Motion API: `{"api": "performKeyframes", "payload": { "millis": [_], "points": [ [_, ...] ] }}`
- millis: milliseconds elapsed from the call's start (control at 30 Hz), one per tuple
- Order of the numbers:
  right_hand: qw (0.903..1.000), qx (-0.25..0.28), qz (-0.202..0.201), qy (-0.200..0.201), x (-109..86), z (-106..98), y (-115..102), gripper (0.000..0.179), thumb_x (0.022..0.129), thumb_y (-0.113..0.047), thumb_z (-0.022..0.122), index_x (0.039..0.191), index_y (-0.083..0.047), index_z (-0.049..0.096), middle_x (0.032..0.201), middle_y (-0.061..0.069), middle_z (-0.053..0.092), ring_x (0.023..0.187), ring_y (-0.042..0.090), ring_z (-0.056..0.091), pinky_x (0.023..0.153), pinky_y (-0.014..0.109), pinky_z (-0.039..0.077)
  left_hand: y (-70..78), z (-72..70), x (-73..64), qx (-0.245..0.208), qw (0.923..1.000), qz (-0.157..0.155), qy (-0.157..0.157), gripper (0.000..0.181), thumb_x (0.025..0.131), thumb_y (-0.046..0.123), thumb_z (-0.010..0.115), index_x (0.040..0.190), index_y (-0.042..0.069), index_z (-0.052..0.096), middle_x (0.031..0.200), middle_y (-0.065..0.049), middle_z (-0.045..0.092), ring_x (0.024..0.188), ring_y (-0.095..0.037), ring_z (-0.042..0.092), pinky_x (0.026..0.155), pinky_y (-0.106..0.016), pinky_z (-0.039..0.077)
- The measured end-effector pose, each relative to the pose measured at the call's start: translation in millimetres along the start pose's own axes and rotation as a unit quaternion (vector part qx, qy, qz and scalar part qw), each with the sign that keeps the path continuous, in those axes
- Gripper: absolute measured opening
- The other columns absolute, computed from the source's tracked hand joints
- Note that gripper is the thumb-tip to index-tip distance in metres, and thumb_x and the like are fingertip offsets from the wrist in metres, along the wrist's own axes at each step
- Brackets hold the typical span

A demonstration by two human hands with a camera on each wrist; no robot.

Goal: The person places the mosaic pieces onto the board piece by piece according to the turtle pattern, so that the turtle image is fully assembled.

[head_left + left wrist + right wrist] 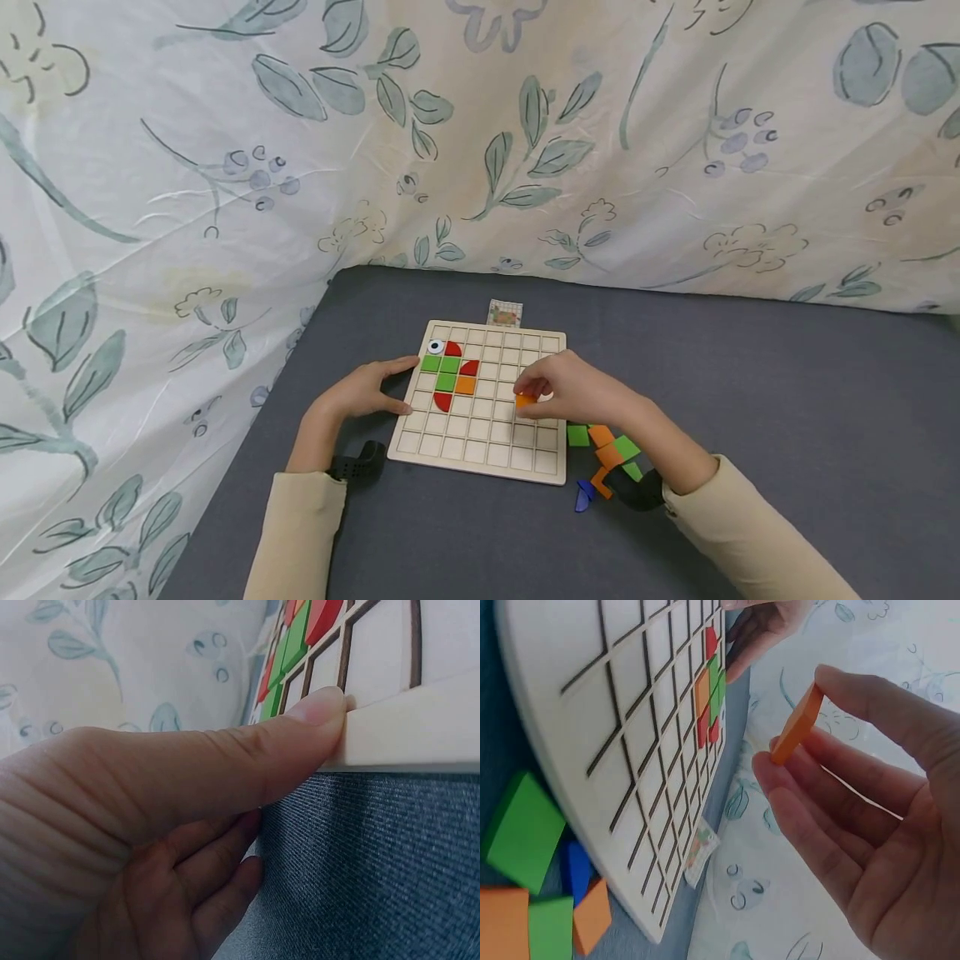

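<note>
A pale wooden grid board lies on the dark grey cloth. My right hand pinches a flat orange square tile between thumb and fingertips, over the board's right side. My left hand rests at the board's left edge, thumb and forefinger spread apart; in the left wrist view the thumb presses the rim. On the board's upper left sit a white round eye tile, several green squares, an orange square and red quarter-round pieces.
Beside the board's lower right lie loose green, orange and blue pieces, partly under the right wrist. A small picture card touches the far edge. A patterned curtain hangs behind the table.
</note>
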State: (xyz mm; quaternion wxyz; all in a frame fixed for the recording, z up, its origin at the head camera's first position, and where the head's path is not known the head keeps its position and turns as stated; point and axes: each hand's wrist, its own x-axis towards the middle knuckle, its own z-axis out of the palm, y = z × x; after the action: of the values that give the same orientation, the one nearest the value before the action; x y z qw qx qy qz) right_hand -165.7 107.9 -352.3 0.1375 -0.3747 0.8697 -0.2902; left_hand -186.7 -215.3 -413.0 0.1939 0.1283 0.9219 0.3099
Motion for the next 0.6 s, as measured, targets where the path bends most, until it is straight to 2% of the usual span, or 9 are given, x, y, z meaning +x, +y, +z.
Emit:
{"api": "performKeyframes", "payload": {
  "millis": [200, 467, 600],
  "points": [
    [0.9998, 0.009, 0.014, 0.008, 7.8, 3, -8, 0.027, 0.082, -0.023, 0.071, 0.1, -0.003, 0.07, 0.092, 0.001, 0.069, 0.081, 0.01, 0.062, 0.073, 0.025, 0.052, -0.2, -0.7, -0.1, 0.002, 1.0, 0.002, -0.003, 0.084, 0.074, 0.023, 0.077, 0.144, 0.011, 0.033, 0.149, -0.014, 0.029, 0.136, -0.038, 0.023, 0.105, -0.054, 0.028],
    [0.9993, 0.015, 0.023, 0.023, 19.9, 8, -15, 0.025, 0.08, -0.022, 0.073, 0.099, -0.005, 0.07, 0.091, 0.0, 0.068, 0.081, 0.012, 0.062, 0.075, 0.028, 0.053, 0.9, 0.1, 0.0, -0.003, 1.0, 0.005, -0.003, 0.084, 0.074, 0.022, 0.078, 0.144, 0.012, 0.033, 0.149, -0.013, 0.03, 0.136, -0.037, 0.024, 0.105, -0.054, 0.028],
    [0.9989, 0.01, 0.028, 0.035, 27.8, 11, -17, 0.026, 0.079, -0.022, 0.074, 0.098, -0.005, 0.07, 0.09, -0.001, 0.068, 0.08, 0.011, 0.062, 0.072, 0.023, 0.051, -0.2, -0.3, -0.5, -0.004, 0.9999, 0.009, -0.002, 0.084, 0.074, 0.023, 0.078, 0.144, 0.012, 0.034, 0.148, -0.014, 0.03, 0.136, -0.037, 0.024, 0.105, -0.054, 0.029]
  ]
}}
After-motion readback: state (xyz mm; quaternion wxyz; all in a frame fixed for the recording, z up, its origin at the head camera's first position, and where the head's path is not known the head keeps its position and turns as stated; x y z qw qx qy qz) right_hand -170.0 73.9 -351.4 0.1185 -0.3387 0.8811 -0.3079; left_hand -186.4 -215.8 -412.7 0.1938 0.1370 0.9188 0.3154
